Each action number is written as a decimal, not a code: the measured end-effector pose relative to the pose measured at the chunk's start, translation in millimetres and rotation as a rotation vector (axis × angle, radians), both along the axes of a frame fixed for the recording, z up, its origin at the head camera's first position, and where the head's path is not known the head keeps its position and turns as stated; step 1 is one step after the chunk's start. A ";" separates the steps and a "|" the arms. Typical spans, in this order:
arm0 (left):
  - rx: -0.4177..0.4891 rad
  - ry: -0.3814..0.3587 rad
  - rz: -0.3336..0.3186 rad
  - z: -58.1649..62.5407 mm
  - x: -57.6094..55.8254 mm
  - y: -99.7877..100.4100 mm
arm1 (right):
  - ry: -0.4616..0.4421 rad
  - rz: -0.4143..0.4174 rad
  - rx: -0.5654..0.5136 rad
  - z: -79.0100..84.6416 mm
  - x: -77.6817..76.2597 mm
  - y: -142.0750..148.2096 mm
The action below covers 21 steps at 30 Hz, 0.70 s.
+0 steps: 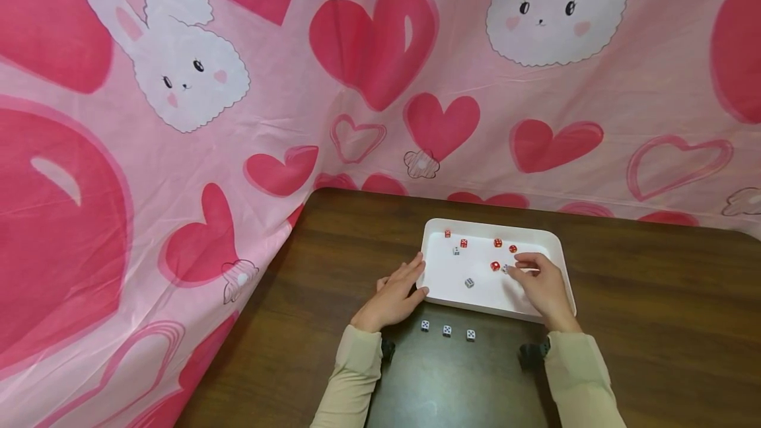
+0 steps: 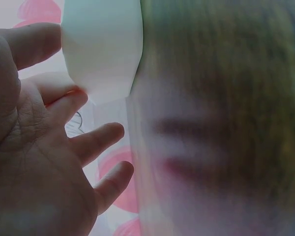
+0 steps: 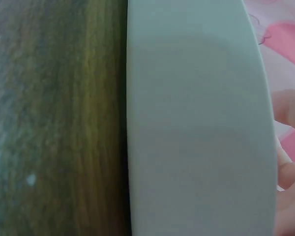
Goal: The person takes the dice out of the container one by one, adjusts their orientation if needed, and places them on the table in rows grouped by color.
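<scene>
A shallow white tray (image 1: 487,290) holds several red dice (image 1: 497,243) and three white dice (image 1: 469,283). My left hand (image 1: 392,297) rests against the tray's left end with extended fingers; in the left wrist view its fingers (image 2: 105,137) are spread beside the tray's wall. Over the tray's right part, my right hand (image 1: 543,286) reaches in, thumb and index finger apart, their tips beside a white die (image 1: 505,269). A red die (image 1: 495,266) lies just left of that one. In the right wrist view the tray wall hides most of the right hand.
Three white dice (image 1: 446,331) stand in a row on a dark grey area in front of the tray. The brown wooden table (image 1: 654,302) extends to both sides. Pink heart-and-rabbit fabric (image 1: 380,137) hangs behind and to the left.
</scene>
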State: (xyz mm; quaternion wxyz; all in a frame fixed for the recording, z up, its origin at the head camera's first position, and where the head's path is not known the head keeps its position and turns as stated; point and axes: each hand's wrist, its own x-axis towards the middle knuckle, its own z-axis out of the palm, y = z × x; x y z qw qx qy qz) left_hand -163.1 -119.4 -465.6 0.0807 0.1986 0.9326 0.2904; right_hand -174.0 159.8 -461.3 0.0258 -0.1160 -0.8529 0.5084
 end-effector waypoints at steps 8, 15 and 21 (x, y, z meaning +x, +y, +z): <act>0.000 0.005 0.002 -0.6 0.6 -0.4 | -0.050 0.005 0.018 -2.9 -8.5 0.1; 0.001 -0.005 0.002 -2.3 -0.1 -0.4 | -0.097 0.013 0.041 -8.9 -14.0 0.8; -0.009 -0.008 0.000 -1.9 -0.3 -0.9 | -0.141 0.028 0.082 -9.5 -17.3 2.0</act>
